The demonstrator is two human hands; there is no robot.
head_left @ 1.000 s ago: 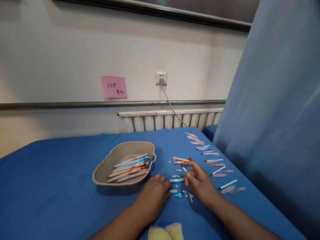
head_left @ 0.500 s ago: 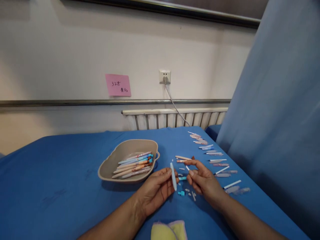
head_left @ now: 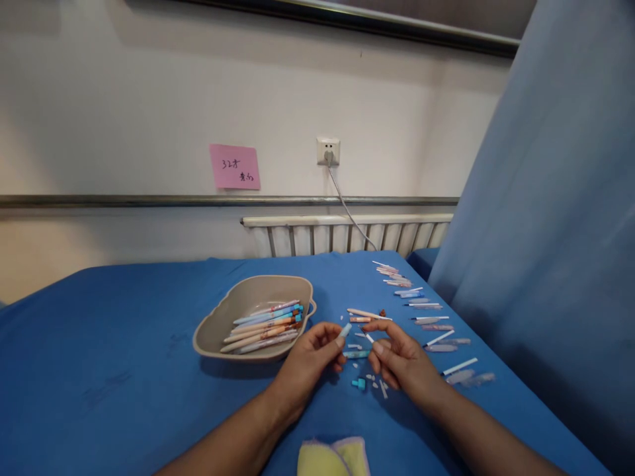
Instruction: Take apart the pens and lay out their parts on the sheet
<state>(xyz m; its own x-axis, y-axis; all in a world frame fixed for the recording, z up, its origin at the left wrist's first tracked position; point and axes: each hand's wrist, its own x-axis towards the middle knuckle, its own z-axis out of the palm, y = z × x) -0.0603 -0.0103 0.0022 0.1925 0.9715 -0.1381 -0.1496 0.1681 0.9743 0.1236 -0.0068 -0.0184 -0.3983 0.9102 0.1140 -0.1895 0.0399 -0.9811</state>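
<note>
My left hand (head_left: 313, 357) grips a light blue pen barrel (head_left: 346, 329), whose end points up and to the right from between thumb and fingers. To its right, my right hand (head_left: 401, 357) pinches a thin white refill (head_left: 369, 337) with a dark tip. Between and below the hands lie a teal pen part (head_left: 356, 355), a teal cap piece (head_left: 358, 383) and several small white bits. Just beyond my right hand are a peach pen barrel (head_left: 364, 313) and a short orange-pink part (head_left: 360, 320).
A taupe basin (head_left: 208, 330) with several pens stands left of my hands. Groups of refills and pen parts (head_left: 444, 345) line the right side of the blue-covered table (head_left: 149, 396). A yellow cloth (head_left: 332, 459) lies at the front; a blue curtain (head_left: 555, 231) hangs at right.
My left hand has turned, so the light blue barrel has swung from nearly upright to a slant, mostly covered by the fingers. The refill in my right hand has shifted slightly left.
</note>
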